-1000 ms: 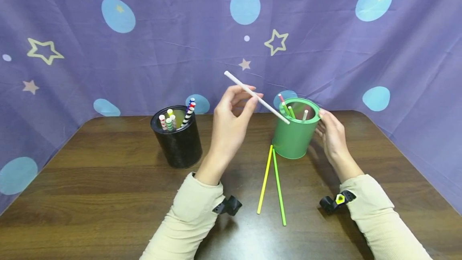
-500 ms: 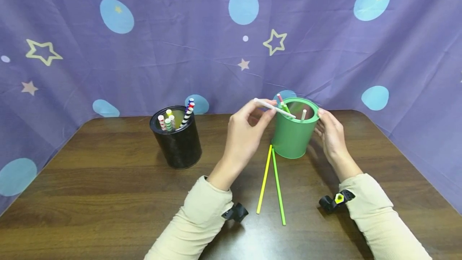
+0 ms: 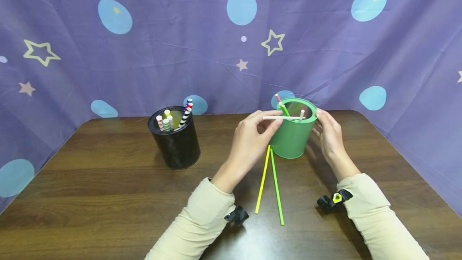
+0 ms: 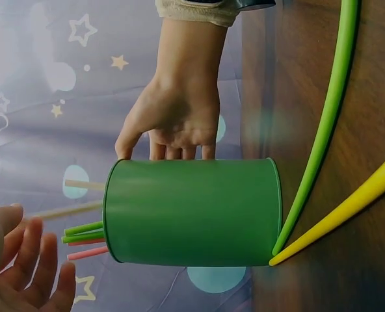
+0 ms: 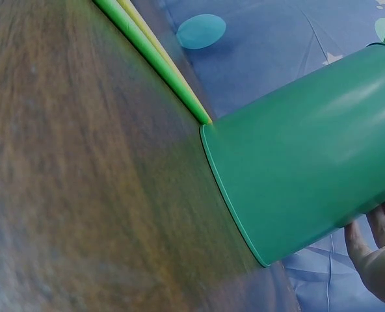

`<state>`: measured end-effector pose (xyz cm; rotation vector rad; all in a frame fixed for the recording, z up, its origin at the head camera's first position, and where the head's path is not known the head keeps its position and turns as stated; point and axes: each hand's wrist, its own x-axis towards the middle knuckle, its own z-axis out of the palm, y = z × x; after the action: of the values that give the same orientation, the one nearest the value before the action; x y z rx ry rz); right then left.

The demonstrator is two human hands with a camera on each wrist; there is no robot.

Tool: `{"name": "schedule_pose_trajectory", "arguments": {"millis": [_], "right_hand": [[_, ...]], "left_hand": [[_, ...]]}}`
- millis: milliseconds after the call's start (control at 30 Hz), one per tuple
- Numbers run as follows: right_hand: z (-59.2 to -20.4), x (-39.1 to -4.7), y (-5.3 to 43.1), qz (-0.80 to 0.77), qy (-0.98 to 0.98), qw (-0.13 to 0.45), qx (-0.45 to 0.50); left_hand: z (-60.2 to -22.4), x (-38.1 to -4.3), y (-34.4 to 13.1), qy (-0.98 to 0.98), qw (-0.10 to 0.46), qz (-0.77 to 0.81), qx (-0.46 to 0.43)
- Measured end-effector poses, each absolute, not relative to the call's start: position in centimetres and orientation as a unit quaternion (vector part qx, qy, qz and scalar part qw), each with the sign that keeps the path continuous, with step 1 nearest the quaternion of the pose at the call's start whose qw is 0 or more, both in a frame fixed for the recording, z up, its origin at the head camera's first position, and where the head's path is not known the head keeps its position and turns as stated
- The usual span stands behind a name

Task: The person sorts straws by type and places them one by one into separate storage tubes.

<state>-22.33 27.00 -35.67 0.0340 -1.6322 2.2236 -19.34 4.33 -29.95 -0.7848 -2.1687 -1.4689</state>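
My left hand (image 3: 249, 140) pinches a thin white round stick (image 3: 286, 117) between thumb and fingers. In the head view the stick lies nearly level, its right part across the mouth of the green can (image 3: 290, 144). In the left wrist view this hand (image 4: 30, 266) is at the lower left, beside the can's mouth. My right hand (image 3: 330, 132) touches the can's right side, thumb at the rim and fingertips against the wall. The right wrist view shows those fingers (image 5: 358, 244) along the can's edge. Green sticks (image 3: 284, 109), a pink stick (image 3: 278, 97) and a white one (image 3: 302, 113) stand inside.
A yellow stick (image 3: 262, 180) and a green stick (image 3: 277, 188) lie on the brown wooden table (image 3: 108, 196), meeting near the can's base. To the left stands a black can (image 3: 177, 148) with several patterned sticks. A purple cloth (image 3: 151, 71) hangs behind the table.
My left hand has come right and down with the white stick, bringing it from high and slanted to nearly level over the green can's mouth. My right hand stays at the can.
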Motion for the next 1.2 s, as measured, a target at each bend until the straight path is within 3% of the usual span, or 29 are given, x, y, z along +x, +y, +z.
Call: {"name": "schedule_pose_trajectory", "arguments": {"millis": [533, 800, 1200], "right_hand": [[-35.7, -22.4, 26.9, 0.794, -0.577, 0.192, 0.011], [-35.6, -22.4, 26.9, 0.796, -0.572, 0.196, 0.014], [-35.6, -22.4, 26.9, 0.800, -0.567, 0.193, 0.019]], "left_hand": [[-30.3, -19.7, 4.3, -0.791, 0.169, -0.516, -0.282], [-30.6, -19.9, 4.3, -0.817, 0.109, -0.499, -0.266], [-31.9, -20.5, 3.7, -0.888, -0.033, -0.391, -0.240]]}}
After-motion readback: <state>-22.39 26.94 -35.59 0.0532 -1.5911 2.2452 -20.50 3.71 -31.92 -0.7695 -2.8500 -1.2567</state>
